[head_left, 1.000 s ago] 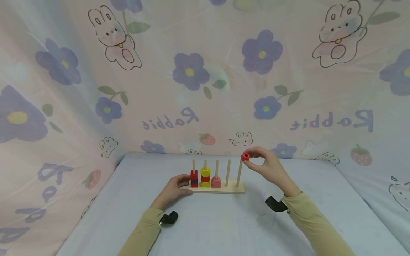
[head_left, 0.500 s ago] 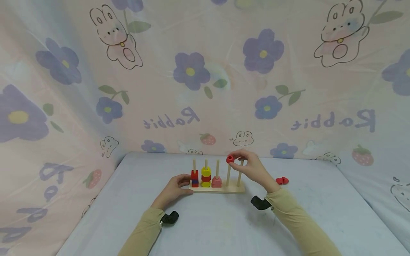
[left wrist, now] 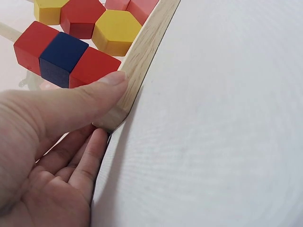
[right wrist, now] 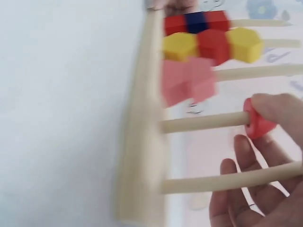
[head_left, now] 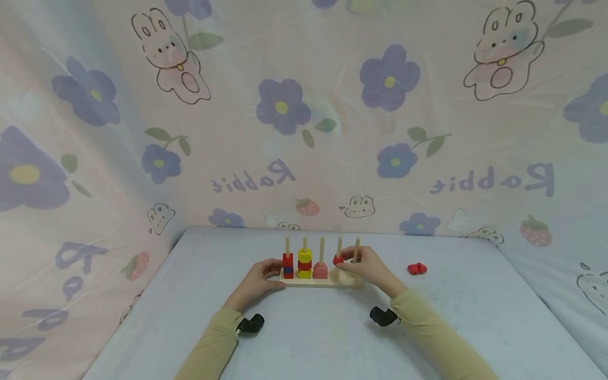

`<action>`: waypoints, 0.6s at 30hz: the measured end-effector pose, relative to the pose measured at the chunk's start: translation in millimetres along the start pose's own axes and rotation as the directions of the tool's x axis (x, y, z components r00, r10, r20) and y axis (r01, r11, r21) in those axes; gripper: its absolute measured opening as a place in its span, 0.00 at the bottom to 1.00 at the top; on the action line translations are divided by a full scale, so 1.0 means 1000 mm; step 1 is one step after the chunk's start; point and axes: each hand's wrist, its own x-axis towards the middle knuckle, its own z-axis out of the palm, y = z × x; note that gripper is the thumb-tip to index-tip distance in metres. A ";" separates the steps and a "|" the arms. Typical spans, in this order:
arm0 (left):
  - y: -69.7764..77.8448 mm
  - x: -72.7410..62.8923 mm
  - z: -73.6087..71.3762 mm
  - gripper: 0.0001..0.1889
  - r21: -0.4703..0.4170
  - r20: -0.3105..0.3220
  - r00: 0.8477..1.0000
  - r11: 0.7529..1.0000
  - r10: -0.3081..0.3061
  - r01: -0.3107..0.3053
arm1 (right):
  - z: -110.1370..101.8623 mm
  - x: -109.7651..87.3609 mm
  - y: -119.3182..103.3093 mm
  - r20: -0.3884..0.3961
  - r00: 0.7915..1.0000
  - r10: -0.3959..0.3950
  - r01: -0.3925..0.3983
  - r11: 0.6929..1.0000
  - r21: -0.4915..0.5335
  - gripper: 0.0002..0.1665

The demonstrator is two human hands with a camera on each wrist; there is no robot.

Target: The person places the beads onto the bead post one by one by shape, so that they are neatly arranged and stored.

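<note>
A wooden peg board (head_left: 323, 283) with several upright pegs stands on the table. My left hand (head_left: 256, 279) grips its left end, thumb (left wrist: 106, 87) over the base. In the head view, my right hand (head_left: 370, 266) pinches a red bead (head_left: 338, 260) partway down the fourth peg from the left. The right wrist view shows that peg (right wrist: 203, 123) running into the bead's hole. On the first peg are red and blue square blocks (left wrist: 64, 52); on the second, yellow and red hexagonal ones (head_left: 305, 264). A pink piece (head_left: 320, 271) sits low on the third.
Loose red pieces (head_left: 417, 268) lie on the table to the right of my right hand. The bare fifth peg (right wrist: 227, 182) stands beside that hand's fingers. A patterned cloth (head_left: 332, 132) hangs behind the white-covered table (head_left: 323, 338).
My right hand has moved left from the fifth peg to the fourth, then down, bringing the red bead onto it. The loose red pieces have come into sight. My left hand stays put.
</note>
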 end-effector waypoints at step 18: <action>0.001 -0.002 0.000 0.31 0.022 -0.002 1.000 0.999 -0.029 0.029 | 0.013 -0.004 0.024 0.042 0.998 -0.040 0.043 0.996 -0.084 0.17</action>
